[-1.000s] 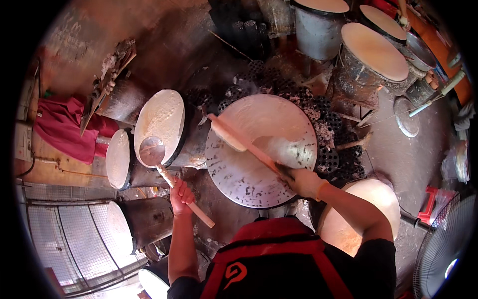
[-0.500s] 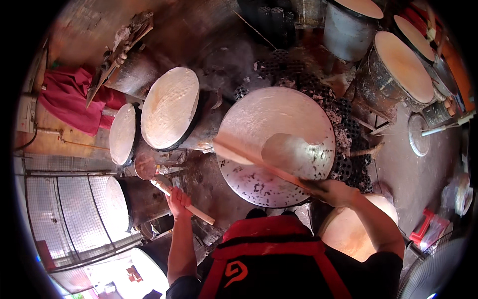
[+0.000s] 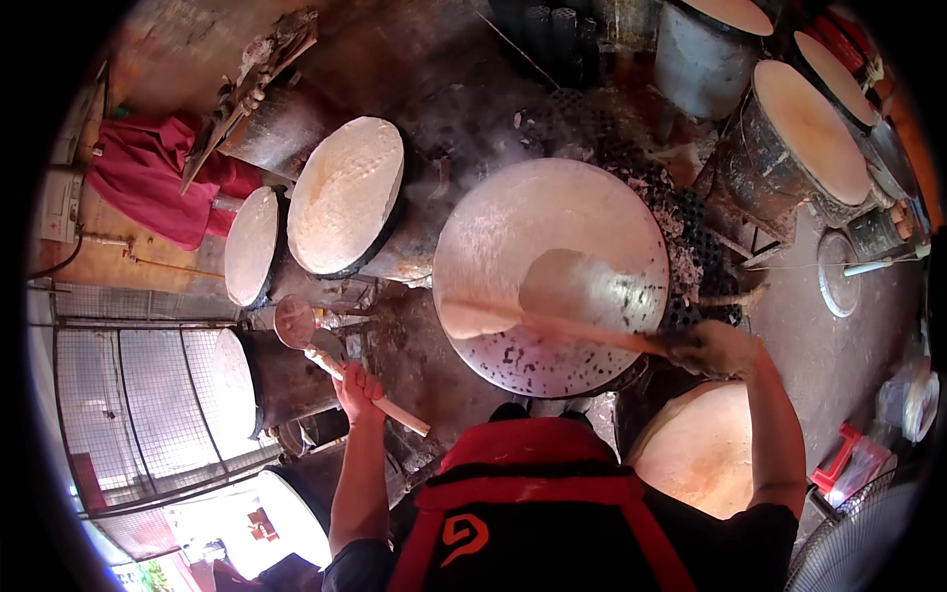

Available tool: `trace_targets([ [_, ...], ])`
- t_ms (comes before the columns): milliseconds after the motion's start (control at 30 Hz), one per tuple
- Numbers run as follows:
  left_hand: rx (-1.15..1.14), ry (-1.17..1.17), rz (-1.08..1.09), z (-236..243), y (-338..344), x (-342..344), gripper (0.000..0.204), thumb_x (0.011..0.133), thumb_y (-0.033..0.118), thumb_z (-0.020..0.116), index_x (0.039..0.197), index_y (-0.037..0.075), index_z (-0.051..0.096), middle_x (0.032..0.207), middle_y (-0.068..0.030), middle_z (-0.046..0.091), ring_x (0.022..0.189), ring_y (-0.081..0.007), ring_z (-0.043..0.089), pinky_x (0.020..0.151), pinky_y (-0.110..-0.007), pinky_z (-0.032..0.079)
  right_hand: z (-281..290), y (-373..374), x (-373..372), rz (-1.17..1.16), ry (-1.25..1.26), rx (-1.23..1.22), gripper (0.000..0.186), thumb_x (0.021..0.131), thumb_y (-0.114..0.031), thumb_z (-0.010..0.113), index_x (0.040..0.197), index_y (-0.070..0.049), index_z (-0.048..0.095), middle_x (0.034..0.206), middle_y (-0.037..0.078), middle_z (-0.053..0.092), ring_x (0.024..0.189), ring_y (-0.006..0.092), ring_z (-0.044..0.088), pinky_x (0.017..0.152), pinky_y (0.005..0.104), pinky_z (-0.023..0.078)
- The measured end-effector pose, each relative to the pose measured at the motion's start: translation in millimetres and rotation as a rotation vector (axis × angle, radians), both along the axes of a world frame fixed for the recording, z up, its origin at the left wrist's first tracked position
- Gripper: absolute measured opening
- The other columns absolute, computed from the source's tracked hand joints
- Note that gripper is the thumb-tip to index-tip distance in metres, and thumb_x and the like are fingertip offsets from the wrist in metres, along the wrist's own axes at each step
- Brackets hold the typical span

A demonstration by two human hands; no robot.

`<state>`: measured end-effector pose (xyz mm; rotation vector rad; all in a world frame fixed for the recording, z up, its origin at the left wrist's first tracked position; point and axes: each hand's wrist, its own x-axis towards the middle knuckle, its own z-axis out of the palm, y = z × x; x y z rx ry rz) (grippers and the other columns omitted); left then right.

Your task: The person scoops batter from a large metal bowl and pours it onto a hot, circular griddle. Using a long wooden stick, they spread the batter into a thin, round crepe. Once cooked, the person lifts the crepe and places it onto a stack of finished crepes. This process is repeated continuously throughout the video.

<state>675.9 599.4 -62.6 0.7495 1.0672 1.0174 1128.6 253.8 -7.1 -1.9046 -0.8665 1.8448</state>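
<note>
1. Left hand [image 3: 357, 387] stays clenched on the wooden ladle [image 3: 296, 323], now lowered beside the drums.
2. Right hand [image 3: 712, 347] grips the long stick [image 3: 552, 324], swept across the round griddle [image 3: 552, 207].

Black short-sleeved shirt, red apron straps, red emblem, bare forearms.

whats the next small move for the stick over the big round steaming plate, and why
Probably keep sliding the long wooden stick under the pale sheet and lift. The right hand holds it across the round plate, and the sheet looks partly draped on it. The left hand holds a ladle aside, off the plate.
</note>
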Motion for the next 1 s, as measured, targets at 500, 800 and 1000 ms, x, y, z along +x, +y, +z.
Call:
trace_targets([
  [500, -0.144, -0.064, -0.095, -12.1, -8.7, -20.2, 0.013, 0.089, 0.009, 0.052, 0.088, 0.019, 0.044, 0.058, 0.0054, 0.034, 0.040, -0.0057, 0.030, 0.033, -0.022, 0.025, 16.7, -61.8, -36.5, 0.039, -0.019, -0.161, 0.036, 0.091, -0.018, 0.052, 0.126, -0.014, 0.056, 0.068, -0.001, 0.053, 0.051, 0.0055, 0.042, 0.042, 0.0234, 0.036],
  [800, -0.061, -0.111, -0.342, 8.9, -18.7, -14.3, 0.010, 0.091, 0.010, 0.049, 0.090, 0.019, 0.046, 0.055, 0.0059, 0.031, 0.035, -0.0056, 0.025, 0.029, -0.022, 0.023, -19.6, -60.6, -211.5, -0.798, 0.361, 0.314, 0.053, 0.088, -0.008, 0.056, 0.138, -0.010, 0.039, 0.062, -0.002, 0.046, 0.045, 0.0070, 0.040, 0.041, 0.0214, 0.035],
  [1000, -0.195, -0.331, -0.431, -0.6, 26.0, -103.4, 0.011, 0.094, 0.011, 0.045, 0.087, 0.019, 0.047, 0.053, 0.0071, 0.028, 0.036, -0.0038, 0.025, 0.030, -0.021, 0.022, -39.0, 66.8, -340.8, -0.395, -0.698, 0.299, 0.055, 0.087, -0.024, 0.051, 0.139, -0.030, 0.035, 0.118, 0.019, 0.057, 0.097, 0.0355, 0.060, 0.082, 0.0441, 0.048],
])
